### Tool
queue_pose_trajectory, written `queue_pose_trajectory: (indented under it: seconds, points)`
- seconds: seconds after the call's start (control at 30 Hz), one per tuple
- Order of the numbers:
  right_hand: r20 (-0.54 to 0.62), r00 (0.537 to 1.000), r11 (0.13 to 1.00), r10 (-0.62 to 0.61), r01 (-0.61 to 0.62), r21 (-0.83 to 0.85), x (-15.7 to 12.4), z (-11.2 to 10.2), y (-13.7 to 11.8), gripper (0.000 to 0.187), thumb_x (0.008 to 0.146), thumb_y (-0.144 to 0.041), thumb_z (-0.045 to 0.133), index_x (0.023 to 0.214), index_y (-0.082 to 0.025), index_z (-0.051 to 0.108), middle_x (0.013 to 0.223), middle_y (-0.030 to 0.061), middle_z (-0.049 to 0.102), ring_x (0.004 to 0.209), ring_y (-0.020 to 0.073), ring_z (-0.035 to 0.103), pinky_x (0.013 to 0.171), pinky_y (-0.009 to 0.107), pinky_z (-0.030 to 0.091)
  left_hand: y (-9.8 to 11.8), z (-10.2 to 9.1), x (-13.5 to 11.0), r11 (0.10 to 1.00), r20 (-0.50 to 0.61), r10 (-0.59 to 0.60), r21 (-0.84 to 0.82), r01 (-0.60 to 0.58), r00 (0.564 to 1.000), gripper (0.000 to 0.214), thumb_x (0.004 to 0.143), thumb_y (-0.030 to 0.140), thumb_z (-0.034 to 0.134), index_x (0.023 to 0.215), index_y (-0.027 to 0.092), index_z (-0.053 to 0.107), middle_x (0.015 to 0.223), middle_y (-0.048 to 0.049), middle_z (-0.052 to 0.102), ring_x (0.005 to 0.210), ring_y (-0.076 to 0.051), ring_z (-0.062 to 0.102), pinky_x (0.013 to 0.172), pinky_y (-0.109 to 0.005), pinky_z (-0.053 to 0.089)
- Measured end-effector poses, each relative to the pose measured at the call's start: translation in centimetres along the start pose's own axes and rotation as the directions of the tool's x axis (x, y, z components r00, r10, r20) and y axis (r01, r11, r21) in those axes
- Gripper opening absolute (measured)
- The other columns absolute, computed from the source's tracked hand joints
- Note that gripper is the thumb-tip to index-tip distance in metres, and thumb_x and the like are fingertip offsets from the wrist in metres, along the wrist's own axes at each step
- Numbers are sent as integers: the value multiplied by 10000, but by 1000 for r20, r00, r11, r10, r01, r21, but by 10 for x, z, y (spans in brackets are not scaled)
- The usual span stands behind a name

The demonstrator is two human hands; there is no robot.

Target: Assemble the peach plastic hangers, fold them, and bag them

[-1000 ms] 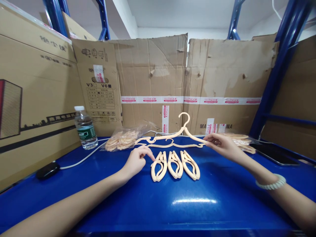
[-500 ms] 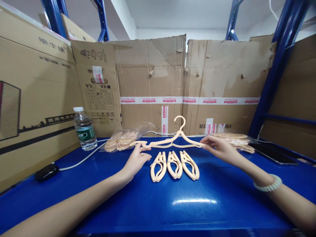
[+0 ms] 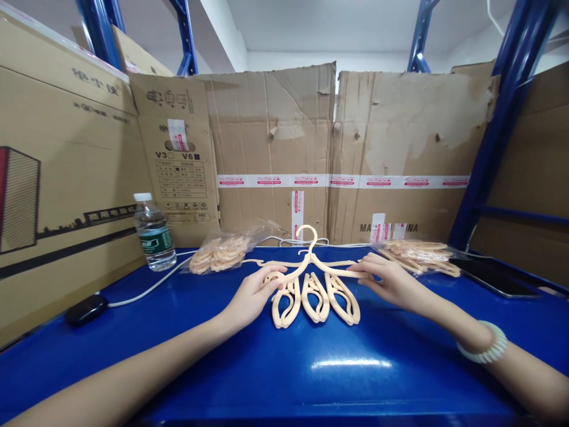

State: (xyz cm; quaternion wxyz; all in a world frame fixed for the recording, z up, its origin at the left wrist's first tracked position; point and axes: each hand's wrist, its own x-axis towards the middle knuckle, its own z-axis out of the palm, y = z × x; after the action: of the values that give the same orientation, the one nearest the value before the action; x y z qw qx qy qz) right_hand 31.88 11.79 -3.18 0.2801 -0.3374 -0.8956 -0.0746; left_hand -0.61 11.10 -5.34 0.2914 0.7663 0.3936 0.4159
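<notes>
A cream folding clothes hanger (image 3: 312,258), unfolded with its hook upward, is held between my two hands. My left hand (image 3: 254,293) is closed on the end of its left arm. Thumb and fingers of my right hand (image 3: 391,280) pinch the end of its right arm. Just behind it, a second unfolded hanger (image 3: 278,264) lies on the blue table, partly covered. Three folded hangers, a left one (image 3: 284,308), a middle one (image 3: 316,302) and a right one (image 3: 344,299), lie side by side in front, their upper ends close under the held hanger.
Plastic bags of hangers lie at the back left (image 3: 222,252) and back right (image 3: 418,255). A water bottle (image 3: 154,234) and a black mouse-like device (image 3: 86,309) with a white cable are on the left. A dark phone (image 3: 498,279) lies right. Cardboard boxes (image 3: 271,130) wall the back.
Both hands have brought the held hanger nearer and lower, its hook shifting left. My left hand has moved right, toward the folded hangers. The hanger behind now shows more.
</notes>
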Motion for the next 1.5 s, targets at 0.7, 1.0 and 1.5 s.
queue_pose_trajectory:
  seconds: [0.7,1.0,1.5]
  points:
    - [-153,975,985,162,-151,83,-3,12,-8,404,895,-228,460,1297,-236,502,1238,130,529,883,195,619,709,338,542,3,3,-2,999,-48,6,-42,-8,999,347,882,362,480,1152,172,587,1077,-86,635,890,-212,610,828,-344,465]
    - [44,896,678,441,-365,638,1,5,1,408,818,-488,587,1048,-161,670,720,31,609,572,126,480,533,280,415,9,3,-2,977,-97,-128,-183,108,987,379,784,323,612,1126,159,626,1024,-69,656,755,-164,623,726,-305,508]
    - [262,918,107,298,-305,946,10,22,-48,330,763,-306,743,922,-218,467,785,-21,605,664,106,597,632,258,486,24,23,-8,925,-106,-122,-372,75,987,328,729,318,711,948,125,561,727,-10,619,643,-115,582,598,-219,502]
